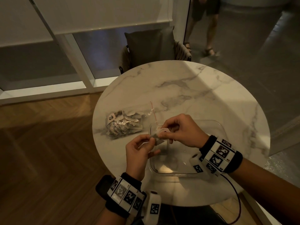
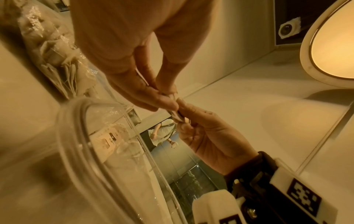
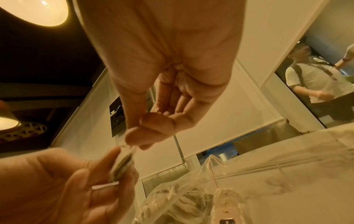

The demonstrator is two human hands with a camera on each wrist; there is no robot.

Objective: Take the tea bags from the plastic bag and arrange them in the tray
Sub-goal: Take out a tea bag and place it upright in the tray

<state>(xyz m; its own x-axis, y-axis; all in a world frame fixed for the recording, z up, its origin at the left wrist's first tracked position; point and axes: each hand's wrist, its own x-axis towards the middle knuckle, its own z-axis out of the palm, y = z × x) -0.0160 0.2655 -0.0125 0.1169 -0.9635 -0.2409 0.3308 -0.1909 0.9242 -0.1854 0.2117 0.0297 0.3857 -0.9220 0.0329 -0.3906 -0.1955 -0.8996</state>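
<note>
A clear plastic bag (image 1: 123, 124) stuffed with tea bags lies on the left of the round marble table (image 1: 194, 88). To its right stands a clear tray (image 1: 186, 173). Above the tray's far left corner both hands hold one tea bag (image 1: 156, 139) with a white tag. My left hand (image 1: 152, 140) pinches its near end between thumb and fingers. My right hand (image 1: 164, 133) pinches the tag end. The left wrist view shows the tea bag (image 2: 175, 115) between both hands' fingertips, beside the tray (image 2: 86, 151) and the plastic bag (image 2: 57, 53). The right wrist view shows the tea bag (image 3: 122, 165) edge on.
A chair with a dark cushion (image 1: 154, 44) stands at the table's far side. Another person (image 1: 204, 21) stands beyond it on the right. Wooden floor (image 1: 40, 151) lies to the left of the table. A thin cable (image 1: 238, 200) hangs from my right wrist.
</note>
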